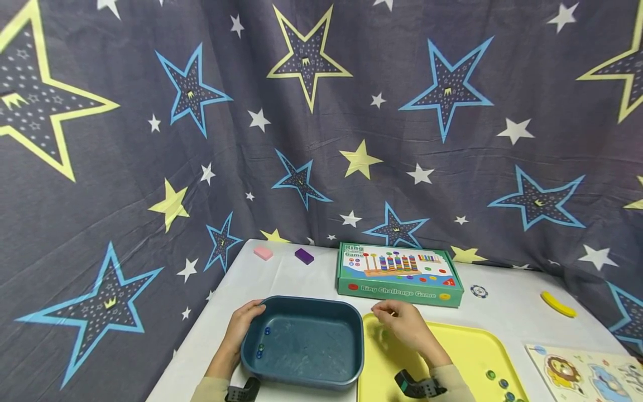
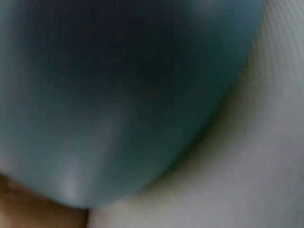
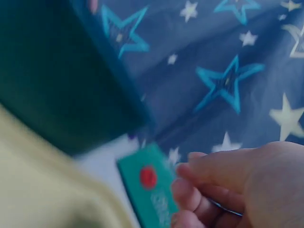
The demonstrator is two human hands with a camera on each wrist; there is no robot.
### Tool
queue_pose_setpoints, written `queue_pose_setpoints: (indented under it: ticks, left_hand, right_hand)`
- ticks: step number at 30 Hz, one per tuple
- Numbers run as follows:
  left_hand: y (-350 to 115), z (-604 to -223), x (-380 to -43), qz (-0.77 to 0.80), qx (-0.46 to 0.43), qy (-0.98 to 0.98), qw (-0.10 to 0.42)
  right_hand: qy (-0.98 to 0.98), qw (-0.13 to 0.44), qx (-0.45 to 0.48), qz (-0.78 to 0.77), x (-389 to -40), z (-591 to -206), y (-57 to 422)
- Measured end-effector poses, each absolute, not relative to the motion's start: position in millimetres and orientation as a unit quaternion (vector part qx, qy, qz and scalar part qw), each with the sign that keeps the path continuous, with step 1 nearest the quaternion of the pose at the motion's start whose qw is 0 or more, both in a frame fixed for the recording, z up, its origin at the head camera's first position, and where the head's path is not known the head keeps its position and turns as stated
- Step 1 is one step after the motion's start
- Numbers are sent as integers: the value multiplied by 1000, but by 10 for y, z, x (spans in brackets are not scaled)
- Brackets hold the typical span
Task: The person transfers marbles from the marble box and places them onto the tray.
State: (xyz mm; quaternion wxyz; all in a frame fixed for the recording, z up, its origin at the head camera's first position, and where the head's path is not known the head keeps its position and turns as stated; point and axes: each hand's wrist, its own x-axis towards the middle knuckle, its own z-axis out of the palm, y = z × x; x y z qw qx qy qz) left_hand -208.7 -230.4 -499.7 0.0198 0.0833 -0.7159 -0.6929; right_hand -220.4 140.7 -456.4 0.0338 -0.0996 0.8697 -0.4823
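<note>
My left hand (image 1: 240, 329) grips the left rim of a dark blue plastic bin (image 1: 301, 381), thumb over the edge; the left wrist view shows the bin's rounded wall (image 2: 118, 142) up close. Inside the bin, near its left side, lie a blue marble (image 1: 267, 331) and two more marbles. Over the far left part of a yellow tray (image 1: 442, 363) hangs my right hand (image 1: 402, 324), with thumb and fingers bent toward each other. I cannot tell whether something small is between those fingertips. A greenish marble (image 1: 384, 335) shows below that hand, and several marbles (image 1: 503, 383) lie at the tray's right side.
A green Ring Challenge Game box (image 1: 402, 276) lies behind the tray. Pink (image 1: 263, 253) and purple (image 1: 304, 256) blocks are at the back left. Further right are a poker chip (image 1: 479, 291), a yellow curved piece (image 1: 558, 305) and an animal puzzle board (image 1: 585, 374). A star-patterned curtain (image 1: 321, 128) hangs behind.
</note>
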Motion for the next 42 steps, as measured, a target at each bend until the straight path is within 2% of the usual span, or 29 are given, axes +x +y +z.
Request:
queue_pose_setpoints:
  ticks: [5, 12, 25, 33, 42]
  left_hand:
    - [-2311, -4995, -2077, -691, 80, -718, 22]
    - [-2327, -4953, -2061, -689, 97, -718, 20]
    - [-2248, -4741, -1949, -703, 86, -706, 9]
    - [-2308, -4983, -2081, -714, 86, -695, 8]
    - [-2305, -4984, -2085, -721, 82, -688, 5]
  right_hand:
    - [818, 55, -127, -558, -2096, -4335, 1197]
    - [794, 68, -219, -563, -1934, -3985, 725]
    - [814, 102, -313, -479, -2155, -4154, -22]
    - [815, 159, -302, -469, -2154, -4308, -301]
    - [810, 219, -281, -466, -2041, -4398, -517]
